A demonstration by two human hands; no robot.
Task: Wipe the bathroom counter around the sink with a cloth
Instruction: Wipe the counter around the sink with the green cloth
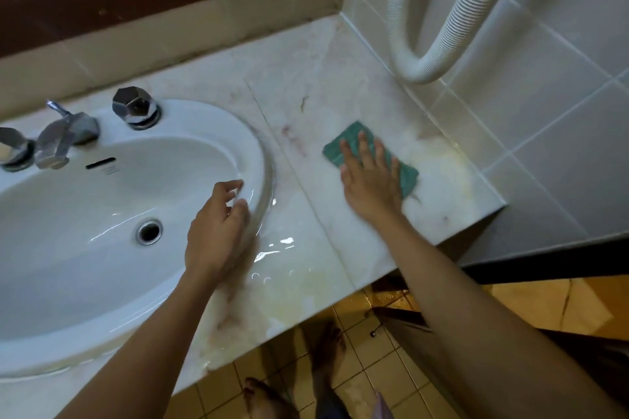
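Green cloth (354,131) is lying flat on the marble counter (306,95), to the right of the sink (250,146) and near the tiled wall. The right hand (371,184) is pressing it down with straight fingers that are a little spread. The left hand (218,231) is staying at the right rim of the sink. Its fingers are loosely curved and are holding nothing. This part is blurred, so I cannot tell if they are really touching the rim.

I am judging that the task is somewhere in its first half. The front strip of the counter beside the left hand is shining with water and small drops, so it is looking wet but not dried. Reddish marks are showing on the marble between the sink and the cloth, and a yellowish patch is showing close to the wall, so this right part is needing more passes. The narrow strip behind the tap (58,139) and the knob (136,107) is looking dull and untouched. The counter on the left of the sink is out of view, so I cannot say anything about it.
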